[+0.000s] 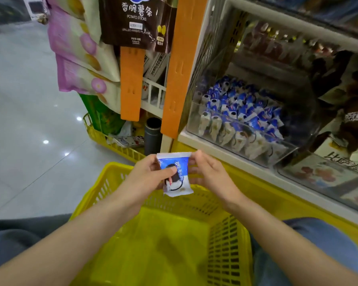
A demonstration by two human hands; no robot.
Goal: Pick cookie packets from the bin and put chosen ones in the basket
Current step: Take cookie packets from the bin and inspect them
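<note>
Friend: Basket nearest you, anything in it?

Me: The yellow basket (153, 244) sits between my knees, and the part of its floor I can see is bare.

Friend: And your fingers?

Me: Both sets hold one cookie packet (175, 174), blue and white, just above the basket's far rim. My left hand (147, 178) grips its left edge, with the thumb across the printed front. My right hand (211, 178) pinches the upper right corner.

Friend: So which step is this?

Me: I'd call it checking. The packet is out of the bin and not yet in the basket. If I keep it, the next move is small: bring it nearer, over the open middle, and let both grips go so it drops flat.

Friend: Then back for more?

Me: Likely. The clear bin (267, 157) is farther off to the right on the shelf, heaped with matching packets (242, 108). Reaching in means going over its front wall.
</note>
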